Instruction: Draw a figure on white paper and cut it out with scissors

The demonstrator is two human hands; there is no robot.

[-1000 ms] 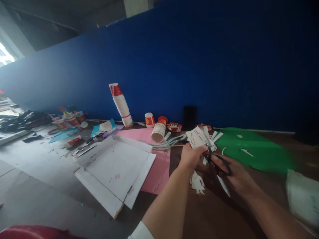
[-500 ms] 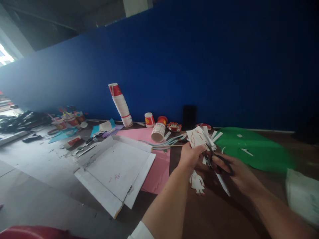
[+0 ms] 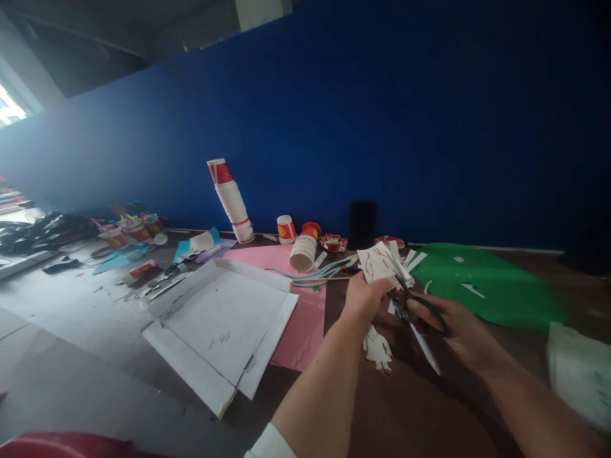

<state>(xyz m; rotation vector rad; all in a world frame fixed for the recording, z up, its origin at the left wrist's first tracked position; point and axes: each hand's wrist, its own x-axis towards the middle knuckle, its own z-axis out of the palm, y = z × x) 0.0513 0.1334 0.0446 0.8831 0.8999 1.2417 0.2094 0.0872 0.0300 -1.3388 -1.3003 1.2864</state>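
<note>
My left hand [image 3: 366,294] is closed on a piece of white paper [image 3: 375,262] with brown curved lines drawn on it. In my right hand [image 3: 442,321] are scissors [image 3: 432,313] with black handles, their blades up against the paper's right side. Just below them a second bladed tool [image 3: 424,348], with a pale pointed blade, lies on the dark tabletop; its handle end is partly hidden. A white paper cut-out figure [image 3: 378,350] lies beside my left forearm. White paper strips [image 3: 414,259] are scattered behind my hands.
Left of my arm, an open white cardboard tray [image 3: 224,305] overlaps a pink sheet [image 3: 305,331]. Behind stand a leaning stack of paper cups [image 3: 232,202] and some loose cups [image 3: 286,229]. A green sheet [image 3: 496,286] lies right. A blue partition [image 3: 382,127] borders the back.
</note>
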